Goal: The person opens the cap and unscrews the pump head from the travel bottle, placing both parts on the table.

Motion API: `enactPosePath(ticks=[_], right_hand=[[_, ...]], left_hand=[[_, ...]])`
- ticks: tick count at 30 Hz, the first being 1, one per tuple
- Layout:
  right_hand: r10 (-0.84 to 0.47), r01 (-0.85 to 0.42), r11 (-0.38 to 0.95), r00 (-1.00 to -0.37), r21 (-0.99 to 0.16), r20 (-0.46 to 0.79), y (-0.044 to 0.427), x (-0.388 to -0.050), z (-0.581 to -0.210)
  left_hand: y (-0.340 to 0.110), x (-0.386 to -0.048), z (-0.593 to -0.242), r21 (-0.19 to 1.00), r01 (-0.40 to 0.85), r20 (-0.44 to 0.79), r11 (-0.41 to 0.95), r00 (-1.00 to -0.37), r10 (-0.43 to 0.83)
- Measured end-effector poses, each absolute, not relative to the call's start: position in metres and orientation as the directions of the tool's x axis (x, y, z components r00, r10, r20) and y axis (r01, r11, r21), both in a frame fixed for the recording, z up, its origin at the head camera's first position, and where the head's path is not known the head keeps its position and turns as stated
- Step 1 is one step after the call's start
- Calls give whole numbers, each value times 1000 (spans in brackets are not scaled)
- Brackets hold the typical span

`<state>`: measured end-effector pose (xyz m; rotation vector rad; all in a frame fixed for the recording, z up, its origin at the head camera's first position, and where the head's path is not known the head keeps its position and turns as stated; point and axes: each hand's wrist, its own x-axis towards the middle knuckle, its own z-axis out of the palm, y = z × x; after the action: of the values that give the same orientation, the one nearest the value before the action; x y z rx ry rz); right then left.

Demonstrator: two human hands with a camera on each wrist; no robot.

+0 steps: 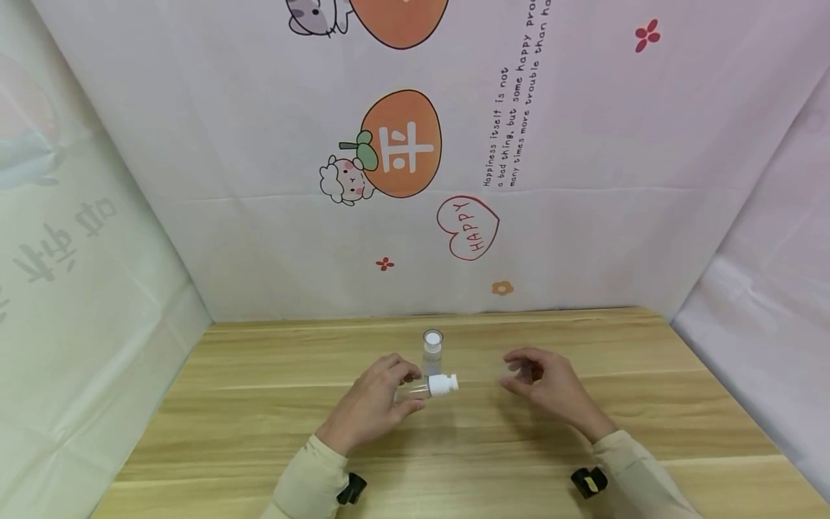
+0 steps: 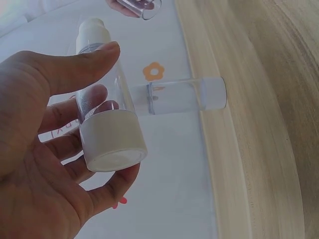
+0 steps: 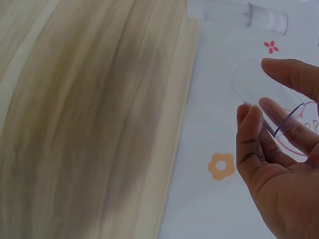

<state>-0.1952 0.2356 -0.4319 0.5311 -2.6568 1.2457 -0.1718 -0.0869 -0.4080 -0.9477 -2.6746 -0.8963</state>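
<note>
My left hand [image 1: 371, 405] grips a clear pump bottle [image 2: 113, 137] that has a white pump top and a white base. In the head view the bottle lies sideways in the fingers, its white top pointing right. On the right, raised over the table, my right hand [image 1: 547, 383] holds a clear plastic cap [image 3: 266, 94] between thumb and fingers. The cap is see-through and hard to make out in the head view. A second clear bottle [image 1: 432, 355], white-based and covered by a clear cap, stands upright on the table just beyond the left hand.
The wood-grain table [image 1: 259, 404] reaches back to a white printed cloth [image 1: 272, 238] hanging behind it. More cloth hangs at the left and right sides. A dark strap piece [image 1: 352, 489] sits at the left wrist, and a similar one [image 1: 588, 481] at the right.
</note>
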Motion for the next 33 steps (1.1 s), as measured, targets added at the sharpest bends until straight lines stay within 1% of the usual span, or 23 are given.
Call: enactPosePath(ticks=[7,22,33], right_hand=[[-236,-366,643,-930,-673,280,243,-198,-436],[-182,-253,723,-967,-643,175,265,-207,-441],[-132,-197,764,-980,-614,151,288,-214,-443]], left_hand=[[-86,-173,-410,479,621,332,620,-782,527],[-86,-172,-410,475,624,337,621,-781,526],[-86,-171,-409,478,619,332,623,-784,525]])
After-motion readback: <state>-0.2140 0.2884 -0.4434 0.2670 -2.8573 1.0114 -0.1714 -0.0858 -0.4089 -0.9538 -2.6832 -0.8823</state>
